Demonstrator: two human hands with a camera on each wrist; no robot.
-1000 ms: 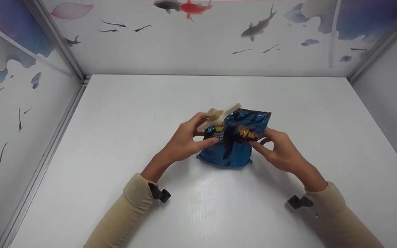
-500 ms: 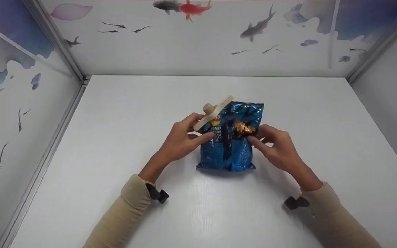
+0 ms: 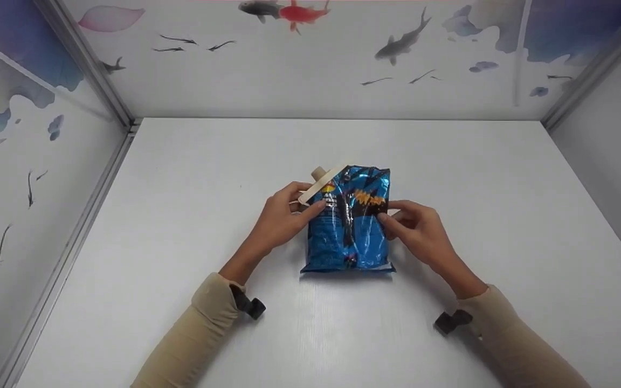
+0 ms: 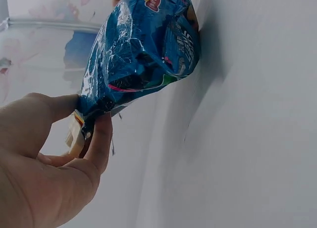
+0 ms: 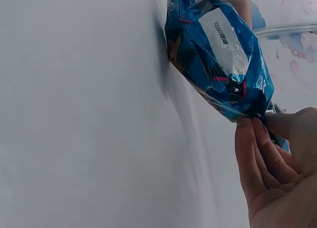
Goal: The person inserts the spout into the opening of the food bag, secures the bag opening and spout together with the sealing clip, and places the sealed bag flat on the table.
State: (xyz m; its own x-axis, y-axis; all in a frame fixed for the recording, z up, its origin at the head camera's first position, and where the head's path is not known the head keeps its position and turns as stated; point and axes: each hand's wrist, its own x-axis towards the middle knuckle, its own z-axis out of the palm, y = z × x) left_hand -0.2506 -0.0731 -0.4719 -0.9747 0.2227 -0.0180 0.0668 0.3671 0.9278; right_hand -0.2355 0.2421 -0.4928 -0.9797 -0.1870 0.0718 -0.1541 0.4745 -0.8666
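A shiny blue snack bag (image 3: 351,237) stands near the middle of the table, its wide bottom edge towards me. A cream bag clip (image 3: 322,184) with a round knob slants across its upper left corner. My left hand (image 3: 286,218) pinches the bag's left edge just below the clip; in the left wrist view the clip (image 4: 76,139) shows between thumb and fingers. On the opposite side, my right hand (image 3: 418,230) pinches the right edge. The right wrist view shows thumb and fingertips meeting on the bag (image 5: 218,60); the clip is hidden there.
The white table (image 3: 208,161) spreads around the bag. A back wall (image 3: 321,70) printed with fish and side walls on the left and right enclose it. A metal rail (image 3: 73,242) runs along the left edge.
The bag's upper part has shifted left and its bottom edge has come towards me. Clip and right hand have moved left with it. Both hands keep their hold.
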